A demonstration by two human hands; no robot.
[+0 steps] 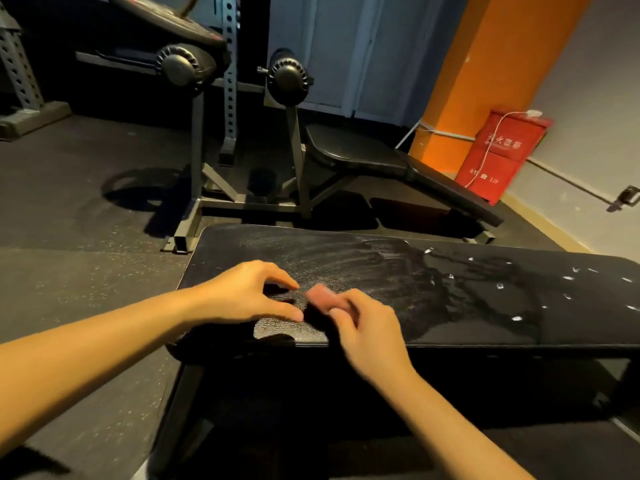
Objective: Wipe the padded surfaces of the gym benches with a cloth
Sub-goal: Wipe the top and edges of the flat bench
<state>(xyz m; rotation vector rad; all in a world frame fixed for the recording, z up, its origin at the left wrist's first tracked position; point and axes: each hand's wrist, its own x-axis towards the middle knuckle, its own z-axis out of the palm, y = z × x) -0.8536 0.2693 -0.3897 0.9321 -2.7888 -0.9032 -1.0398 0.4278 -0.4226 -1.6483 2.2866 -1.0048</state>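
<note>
A flat black padded bench [433,292] lies across in front of me, with wet wipe streaks in its middle and water drops [568,278] toward its right end. A dark cloth [282,298], hard to tell from the pad, sits at the bench's left end between my hands. My left hand [249,294] rests there with thumb and fingers curled round the cloth. My right hand [360,323], blurred by motion, has its curled fingers at the cloth's right edge.
A second black bench [367,154] on a grey frame, with foam rollers [289,77], stands just behind. A rack upright [229,74] rises at back left. A red fire box [502,154] stands against an orange pillar [485,81] at right. Speckled rubber floor [86,237] surrounds everything.
</note>
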